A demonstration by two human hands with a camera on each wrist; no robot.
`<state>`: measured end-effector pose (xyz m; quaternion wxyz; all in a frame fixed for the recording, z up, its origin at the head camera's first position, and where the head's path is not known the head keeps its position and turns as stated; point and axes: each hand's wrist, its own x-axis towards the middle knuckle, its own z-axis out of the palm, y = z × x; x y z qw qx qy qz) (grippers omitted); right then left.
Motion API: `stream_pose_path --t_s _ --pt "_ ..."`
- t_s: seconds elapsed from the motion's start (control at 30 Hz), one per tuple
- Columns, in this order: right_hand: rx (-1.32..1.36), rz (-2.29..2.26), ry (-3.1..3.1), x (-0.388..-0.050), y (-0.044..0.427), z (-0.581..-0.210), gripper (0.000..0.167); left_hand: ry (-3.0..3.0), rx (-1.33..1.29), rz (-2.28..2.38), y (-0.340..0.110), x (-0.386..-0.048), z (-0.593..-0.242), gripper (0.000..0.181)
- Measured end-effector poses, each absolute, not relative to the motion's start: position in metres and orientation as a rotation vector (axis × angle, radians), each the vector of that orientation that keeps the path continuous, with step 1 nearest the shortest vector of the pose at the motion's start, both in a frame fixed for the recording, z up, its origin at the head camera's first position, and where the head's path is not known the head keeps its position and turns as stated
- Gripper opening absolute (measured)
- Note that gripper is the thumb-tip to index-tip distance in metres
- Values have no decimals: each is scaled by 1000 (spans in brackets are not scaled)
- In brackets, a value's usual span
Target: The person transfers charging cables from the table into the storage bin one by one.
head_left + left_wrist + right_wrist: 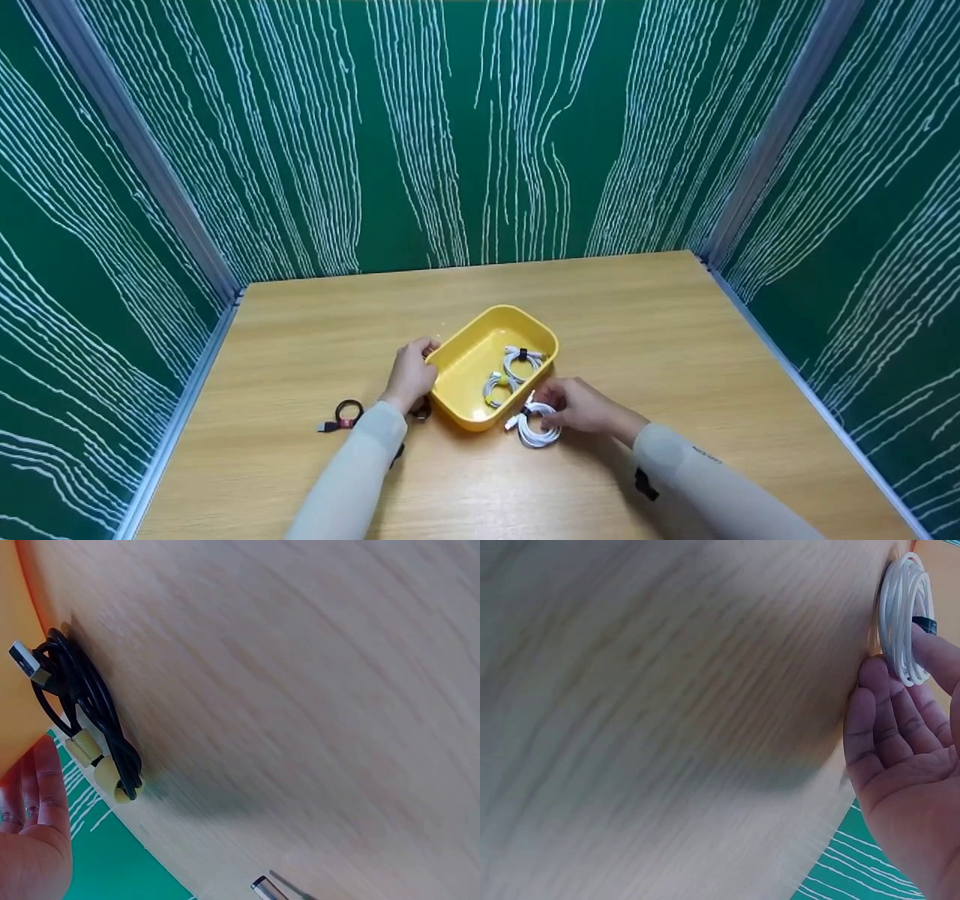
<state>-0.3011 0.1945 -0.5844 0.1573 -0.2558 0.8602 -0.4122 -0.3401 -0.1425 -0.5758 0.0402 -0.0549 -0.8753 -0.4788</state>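
Note:
A coiled white cable (pixel 538 433) with a black tie is pinched between the thumb and fingers of my right hand (pixel 581 405), just outside the near right wall of a yellow plastic box (pixel 457 409). In the right wrist view, the coil (pixel 904 622) stands on edge against the thumb. My left hand (pixel 409 375) holds the box at its left rim; in the left wrist view its fingers (pixel 49 787) lie along the outer wall, with the thumb out of sight. Inside the box lie two coiled cables, one with a black tie (pixel 523 352) and one with yellow ties (pixel 491 400).
A black USB cable (pixel 90 701) with yellowish ties lies beside the box, partly hidden by my left arm in the head view. Farther left is another black cable (pixel 349 412) with a red band. Green panels (pixel 525 150) with white lines surround the wooden table (pixel 637 322).

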Motion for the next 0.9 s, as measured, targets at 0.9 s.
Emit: stream_pose_path --t_s 0.9 --pt "-909 -1148 2450 -304 198 -543 15 -2688 -135 -1498 -142 -341 -577 39"
